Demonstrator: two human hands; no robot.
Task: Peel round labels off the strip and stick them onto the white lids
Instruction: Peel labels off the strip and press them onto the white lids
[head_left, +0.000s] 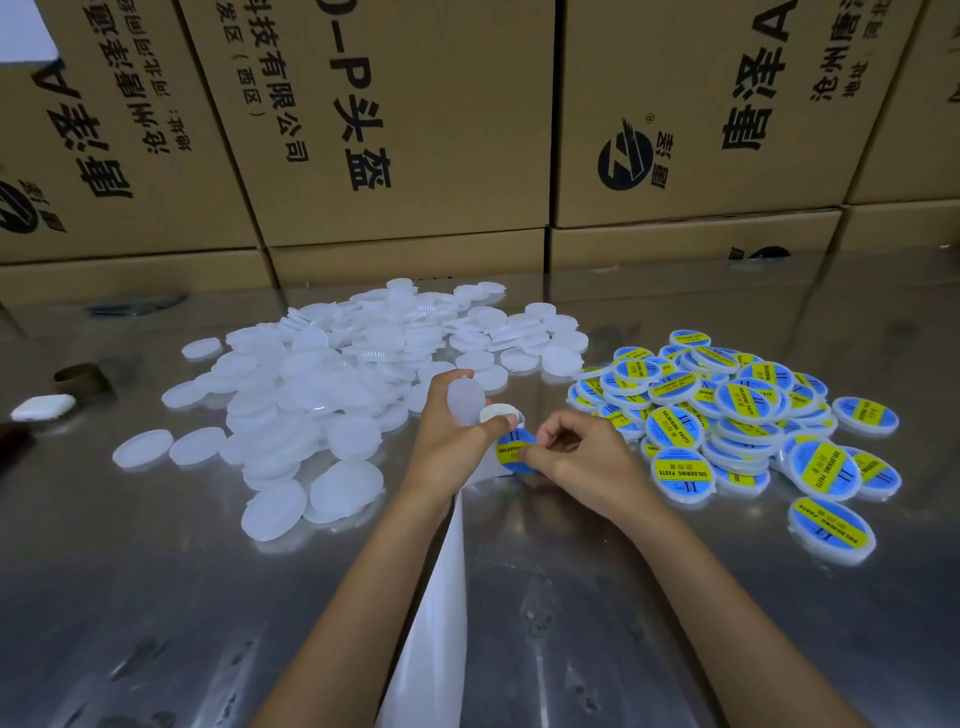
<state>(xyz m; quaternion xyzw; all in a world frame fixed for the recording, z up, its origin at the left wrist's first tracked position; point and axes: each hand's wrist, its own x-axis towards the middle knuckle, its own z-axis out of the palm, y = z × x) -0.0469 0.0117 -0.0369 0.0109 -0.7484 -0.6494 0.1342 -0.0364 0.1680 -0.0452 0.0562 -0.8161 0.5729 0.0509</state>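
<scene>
Shiny steel table (156, 597) before cardboard boxes (395, 130), left hand (452, 441) gripping plain white lids (467, 400) and white backing strip (441, 597), right hand (582, 457) pinching round blue-yellow label (511, 449) just beside the lids

I see my left hand (451, 439) holding a bare white lid (465, 401) upright along with the strip (441, 597), while my right hand (582, 460) pinches a round blue and yellow label (514, 451) at the strip's top end. On the steel tabletop (156, 597), plain lids (311, 395) are heaped to the left and labelled lids (737, 421) to the right, with cardboard boxes (395, 119) stacked behind.
</scene>
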